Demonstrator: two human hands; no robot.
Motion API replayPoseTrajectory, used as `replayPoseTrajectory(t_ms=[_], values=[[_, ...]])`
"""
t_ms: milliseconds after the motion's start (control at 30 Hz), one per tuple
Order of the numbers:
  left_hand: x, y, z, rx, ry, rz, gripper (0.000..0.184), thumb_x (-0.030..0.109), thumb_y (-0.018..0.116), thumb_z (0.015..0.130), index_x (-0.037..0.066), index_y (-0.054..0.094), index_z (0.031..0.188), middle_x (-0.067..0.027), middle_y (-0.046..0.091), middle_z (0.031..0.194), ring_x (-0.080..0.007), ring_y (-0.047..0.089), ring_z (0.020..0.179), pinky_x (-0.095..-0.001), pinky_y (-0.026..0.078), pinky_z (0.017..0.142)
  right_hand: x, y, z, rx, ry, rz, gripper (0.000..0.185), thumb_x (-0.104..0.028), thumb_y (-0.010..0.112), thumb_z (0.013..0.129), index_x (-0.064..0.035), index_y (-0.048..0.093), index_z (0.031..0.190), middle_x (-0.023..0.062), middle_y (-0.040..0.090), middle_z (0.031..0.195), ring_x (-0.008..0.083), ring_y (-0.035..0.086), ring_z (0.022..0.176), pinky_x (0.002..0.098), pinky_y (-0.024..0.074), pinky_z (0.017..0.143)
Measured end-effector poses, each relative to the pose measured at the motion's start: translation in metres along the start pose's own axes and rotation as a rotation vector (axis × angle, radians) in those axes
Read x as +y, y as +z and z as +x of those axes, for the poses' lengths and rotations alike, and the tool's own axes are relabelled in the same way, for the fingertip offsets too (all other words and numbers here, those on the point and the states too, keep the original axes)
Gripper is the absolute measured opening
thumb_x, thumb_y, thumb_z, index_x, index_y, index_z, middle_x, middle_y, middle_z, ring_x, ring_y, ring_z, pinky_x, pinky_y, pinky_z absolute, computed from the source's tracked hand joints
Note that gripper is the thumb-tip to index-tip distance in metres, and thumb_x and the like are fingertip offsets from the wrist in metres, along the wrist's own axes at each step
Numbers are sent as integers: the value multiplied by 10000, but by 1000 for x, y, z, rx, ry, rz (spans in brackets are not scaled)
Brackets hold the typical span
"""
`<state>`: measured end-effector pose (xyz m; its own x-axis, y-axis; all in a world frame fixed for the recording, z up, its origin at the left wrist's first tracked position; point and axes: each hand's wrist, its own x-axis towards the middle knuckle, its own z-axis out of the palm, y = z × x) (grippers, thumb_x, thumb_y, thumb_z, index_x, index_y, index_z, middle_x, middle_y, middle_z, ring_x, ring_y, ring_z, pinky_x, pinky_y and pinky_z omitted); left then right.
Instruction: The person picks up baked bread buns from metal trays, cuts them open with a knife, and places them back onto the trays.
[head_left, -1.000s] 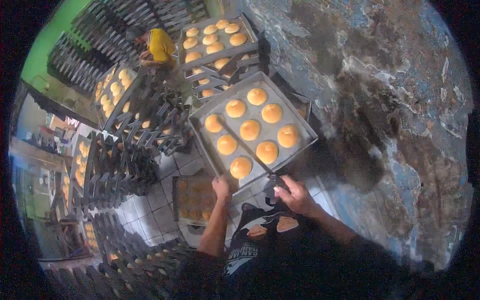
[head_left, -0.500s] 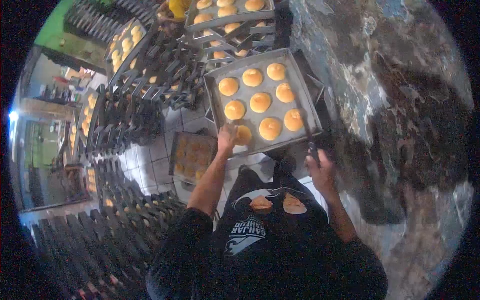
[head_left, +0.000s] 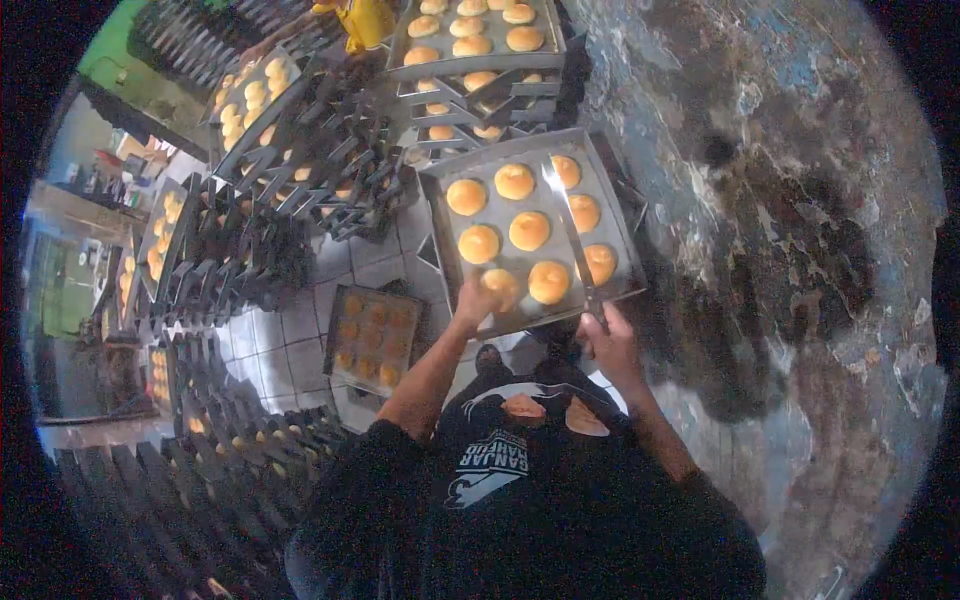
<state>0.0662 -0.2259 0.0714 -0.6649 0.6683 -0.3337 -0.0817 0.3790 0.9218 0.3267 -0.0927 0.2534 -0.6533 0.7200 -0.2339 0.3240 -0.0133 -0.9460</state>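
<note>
The left hand [head_left: 480,303] shifted from the near rim of the tray [head_left: 498,213] to the near-left bun [head_left: 501,286]. The knife [head_left: 573,225] moved from the tray's left part to its right-hand buns [head_left: 583,212]. A co-worker's arm [head_left: 272,44] extended toward another tray [head_left: 262,121].

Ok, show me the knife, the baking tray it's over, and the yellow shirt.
Knife [head_left: 575,232]: head view, middle of the blade.
Baking tray [head_left: 497,215]: head view, bare part of its base.
Yellow shirt [head_left: 369,24]: head view, middle of the visible fabric.

Black shirt [head_left: 530,520], lower centre of the frame: white print [head_left: 497,456], upside down in view, reads "GANJAR MAHFUD". Bigger white mark [head_left: 483,487] right by it, maybe a numeral, can't make it out.
</note>
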Motion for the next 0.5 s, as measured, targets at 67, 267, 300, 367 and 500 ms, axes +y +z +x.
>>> replayPoseTrajectory(t_ms=[67,267,300,367,500], values=[[70,-8,-15,-2,10,-153,720,446,767,846,73,465,1384,-104,637,1194,-251,640,1052,-395,560,750,-12,22,5,-19,8,18,216,-223,619,955,-46,631,1077,12,633,780,126,587,692,318,493,663],[108,-29,13,-131,-144,-1327,649,669,538,913,120,609,1251,-75,686,1159,-248,657,1061,-417,530,891,-51,82,4,-167,55,345,375,-214,546,1018,-93,525,1372,-21,571,764,25,450,564,207,377,509],[103,-31,20,-200,-57,-1392,617,671,544,908,129,639,1187,-62,706,1100,-244,661,1053,-418,532,901,-55,85,3,-202,46,282,445,-196,525,1031,-91,445,1456,-8,571,783,34,462,588,205,398,523],[106,-34,28,-261,0,-1468,616,666,546,909,125,642,1185,-57,709,1098,-241,667,1036,-416,533,905,-65,88,-4,-194,-43,154,469,-188,518,1032,-83,417,1477,-6,570,785,45,468,598,210,406,538],[159,-22,10,-132,24,-1523,502,592,593,921,141,649,1135,-19,703,1044,-188,665,973,-384,524,899,-87,66,-18,-199,-190,-86,529,-161,514,1026,-36,352,1514,30,593,793,114,556,682,268,473,636]])
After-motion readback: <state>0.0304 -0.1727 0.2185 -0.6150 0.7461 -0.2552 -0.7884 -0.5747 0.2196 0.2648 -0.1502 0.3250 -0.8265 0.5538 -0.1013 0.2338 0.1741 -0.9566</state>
